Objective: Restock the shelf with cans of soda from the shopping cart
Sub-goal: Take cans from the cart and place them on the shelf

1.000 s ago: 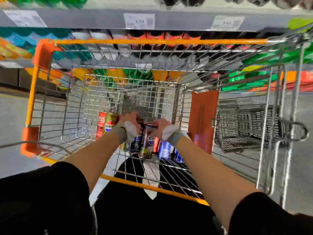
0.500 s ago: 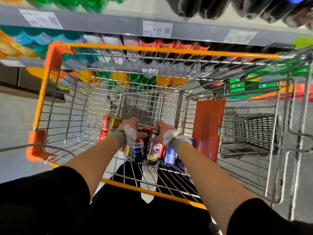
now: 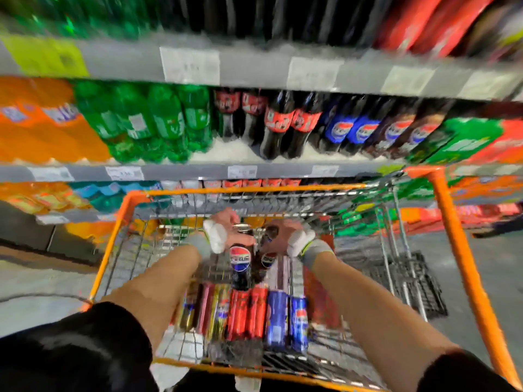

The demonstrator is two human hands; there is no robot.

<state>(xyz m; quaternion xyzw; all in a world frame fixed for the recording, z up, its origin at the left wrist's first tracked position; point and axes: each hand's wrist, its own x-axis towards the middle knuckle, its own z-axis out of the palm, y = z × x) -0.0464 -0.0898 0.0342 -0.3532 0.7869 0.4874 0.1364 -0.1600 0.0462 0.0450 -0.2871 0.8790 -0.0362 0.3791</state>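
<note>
A: Start at the left. What's in the hands?

B: The left hand [image 3: 226,236] has its fingers wrapped round the top of one dark can [image 3: 240,264] with a round red, white and blue Pepsi logo; the writing on it is too blurred to read. Just beside it, the right hand [image 3: 285,241] is closed on the top of a second dark can [image 3: 264,263] with the same logo. Both cans hang above the shopping cart [image 3: 458,244], which has orange rails.

A: And what's left in the cart?

B: A row of cans [image 3: 249,315] lying side by side on the wire floor. About seven show: left to right, a dark one, a dull red one, a gold one, two bright red, then two blue, the last with a Pepsi logo. More may be hidden under the arms.

A: The shelf?

B: The shelf [image 3: 181,172] behind the cart holds bottles: orange packs, about four green bottles, four with red labels, four with blue Pepsi labels, then green and red packs. The price tags are unreadable.
</note>
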